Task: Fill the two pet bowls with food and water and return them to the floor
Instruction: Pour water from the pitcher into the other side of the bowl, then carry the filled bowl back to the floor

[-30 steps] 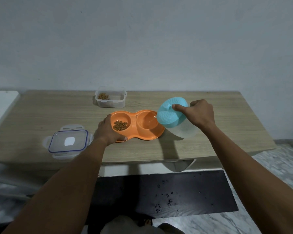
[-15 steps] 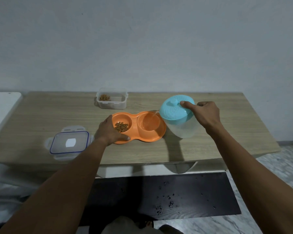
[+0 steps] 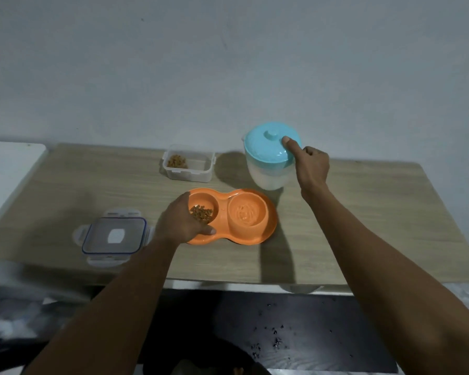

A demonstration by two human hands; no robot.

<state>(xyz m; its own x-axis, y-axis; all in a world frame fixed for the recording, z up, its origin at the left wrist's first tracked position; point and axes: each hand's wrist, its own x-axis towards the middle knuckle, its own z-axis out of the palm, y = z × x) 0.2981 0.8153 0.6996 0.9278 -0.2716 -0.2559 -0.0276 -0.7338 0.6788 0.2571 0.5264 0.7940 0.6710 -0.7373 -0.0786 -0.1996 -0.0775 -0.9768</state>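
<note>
An orange double pet bowl (image 3: 270,228) lies on the wooden table (image 3: 363,226). Its left cup holds brown kibble (image 3: 202,213); its right cup holds rippling water (image 3: 247,212). My left hand (image 3: 180,223) grips the bowl's left end, thumb on the front rim. Behind the bowl a clear water jug with a blue lid (image 3: 268,147) stands upright on the table. My right hand (image 3: 310,169) holds the jug at its right side, thumb pressing on the lid.
A clear food container (image 3: 188,165) with some kibble stands at the back. Its blue-rimmed lid (image 3: 113,235) lies at the left front. A white surface (image 3: 8,163) adjoins the table's left end. A dark mat (image 3: 295,331) with crumbs lies on the floor below.
The jug went from tilted over the right cup to upright, and moved back and to the right on the table. Water now sits in the right cup. My left hand kept its hold.
</note>
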